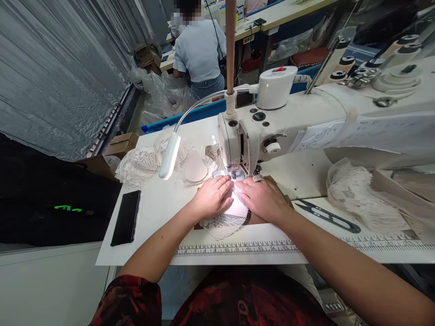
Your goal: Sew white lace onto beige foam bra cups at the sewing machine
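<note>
Both my hands lie flat on a piece of white lace fabric (222,224) on the white table (152,213), right in front of the needle of a white sewing machine (272,127). My left hand (212,197) presses the lace from the left, fingers stretched toward the needle. My right hand (263,197) presses it from the right, fingers also extended, a ring on one finger. The fingertips of both hands nearly meet under the presser foot (237,174), which is lit by the machine's lamp.
A black phone (126,217) lies at the table's left edge. A gooseneck lamp (170,156) hangs over lace cups (139,165). Thread snips (326,216) and a heap of lace (363,199) are at the right. A ruler strip (238,249) runs along the front edge. Another person (200,50) sits ahead.
</note>
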Available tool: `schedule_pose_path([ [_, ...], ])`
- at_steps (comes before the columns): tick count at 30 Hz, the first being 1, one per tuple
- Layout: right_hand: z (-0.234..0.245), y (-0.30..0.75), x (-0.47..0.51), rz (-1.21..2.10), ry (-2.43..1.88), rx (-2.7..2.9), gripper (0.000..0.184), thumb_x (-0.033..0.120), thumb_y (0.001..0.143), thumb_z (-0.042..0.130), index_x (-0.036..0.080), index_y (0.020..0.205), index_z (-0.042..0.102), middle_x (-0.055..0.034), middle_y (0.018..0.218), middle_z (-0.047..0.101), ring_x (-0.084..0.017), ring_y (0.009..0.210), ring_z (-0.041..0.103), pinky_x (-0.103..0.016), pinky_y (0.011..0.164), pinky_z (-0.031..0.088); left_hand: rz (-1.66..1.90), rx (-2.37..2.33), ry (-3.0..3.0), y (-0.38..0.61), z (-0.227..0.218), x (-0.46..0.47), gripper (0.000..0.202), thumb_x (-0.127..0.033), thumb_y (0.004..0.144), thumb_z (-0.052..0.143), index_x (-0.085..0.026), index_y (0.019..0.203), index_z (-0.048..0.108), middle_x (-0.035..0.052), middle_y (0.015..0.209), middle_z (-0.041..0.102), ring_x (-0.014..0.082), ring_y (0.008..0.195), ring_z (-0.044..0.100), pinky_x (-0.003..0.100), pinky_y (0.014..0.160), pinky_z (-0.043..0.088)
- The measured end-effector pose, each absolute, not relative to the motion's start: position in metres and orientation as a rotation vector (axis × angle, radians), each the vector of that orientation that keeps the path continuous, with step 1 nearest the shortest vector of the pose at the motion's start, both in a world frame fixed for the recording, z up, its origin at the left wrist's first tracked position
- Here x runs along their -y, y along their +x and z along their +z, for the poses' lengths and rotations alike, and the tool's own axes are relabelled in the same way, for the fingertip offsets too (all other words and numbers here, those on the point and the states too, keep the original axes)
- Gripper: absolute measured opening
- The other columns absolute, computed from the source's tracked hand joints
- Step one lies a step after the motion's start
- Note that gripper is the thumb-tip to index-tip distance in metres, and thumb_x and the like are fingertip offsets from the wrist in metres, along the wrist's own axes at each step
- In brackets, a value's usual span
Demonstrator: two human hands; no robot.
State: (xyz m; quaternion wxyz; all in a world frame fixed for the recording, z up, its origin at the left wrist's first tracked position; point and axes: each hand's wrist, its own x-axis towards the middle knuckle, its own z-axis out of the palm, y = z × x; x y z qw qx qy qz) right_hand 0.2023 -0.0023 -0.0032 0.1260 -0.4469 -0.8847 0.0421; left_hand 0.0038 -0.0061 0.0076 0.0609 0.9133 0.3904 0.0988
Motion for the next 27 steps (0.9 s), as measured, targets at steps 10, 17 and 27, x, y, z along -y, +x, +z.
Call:
schedule_pose_path([
  [10, -0.005, 0.199, 0.001, 0.111, -1.365, 2.522, 0.025, 0.026, 0.091, 0.042, 0.02, 0.098, 0.066, -0.0063, 0.084, 0.066, -0.019, 0.071, 0.053, -0.03, 0.063, 0.031, 0.156, -1.099, 2.861, -0.006, 0.009, -0.01, 0.049, -0.034, 0.09, 0.046, -0.005, 0.129, 0.05, 0.0185, 0.135, 0.052, 0.0303, 0.125, 0.047, 0.045, 0.102, 0.043],
  [17, -0.005, 0.205, 0.0, 0.274, -1.382, 2.404, 0.033, 0.021, 0.091, 0.038, 0.02, 0.104, 0.069, -0.008, 0.094, 0.07, -0.021, 0.083, 0.061, -0.03, 0.073, 0.041, 0.1, -1.023, 2.936, -0.004, 0.028, 0.003, 0.038, -0.021, 0.087, 0.045, -0.009, 0.12, 0.056, 0.0167, 0.13, 0.054, 0.0325, 0.126, 0.043, 0.05, 0.105, 0.033],
  [27, -0.003, 0.205, 0.001, 0.305, -1.401, 2.355, 0.034, 0.016, 0.087, 0.041, 0.021, 0.099, 0.072, -0.0055, 0.089, 0.071, -0.019, 0.078, 0.06, -0.029, 0.067, 0.041, 0.319, -0.97, 2.847, -0.004, 0.009, 0.005, 0.043, -0.043, 0.09, 0.044, -0.012, 0.116, 0.058, 0.0148, 0.106, 0.06, 0.0264, 0.099, 0.053, 0.046, 0.097, 0.037],
])
